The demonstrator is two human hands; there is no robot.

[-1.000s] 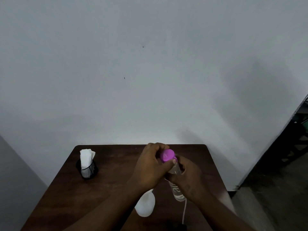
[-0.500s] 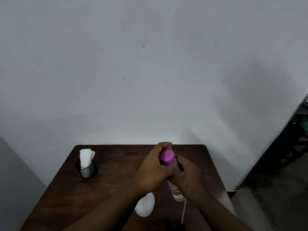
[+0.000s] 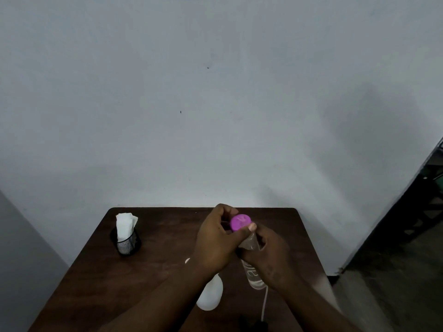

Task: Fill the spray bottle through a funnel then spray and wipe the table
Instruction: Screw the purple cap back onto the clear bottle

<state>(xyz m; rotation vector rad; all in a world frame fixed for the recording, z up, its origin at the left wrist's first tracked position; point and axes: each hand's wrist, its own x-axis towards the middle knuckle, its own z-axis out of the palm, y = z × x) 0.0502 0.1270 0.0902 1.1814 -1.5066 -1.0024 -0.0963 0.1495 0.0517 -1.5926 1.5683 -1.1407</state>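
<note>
Gripping pink cap [image 3: 240, 221], left hand [image 3: 213, 243], mid-table [image 3: 153, 259]

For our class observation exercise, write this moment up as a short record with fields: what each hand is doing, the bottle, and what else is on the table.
left hand: fingers gripping the purple cap
right hand: wrapped around the clear bottle
clear bottle: held above the table, tilted
cap state: cannot tell if loosened
white bottle: on the table, partly hidden by the left arm
mesh cup: holds white tissues, far left
table: dark wood
</note>
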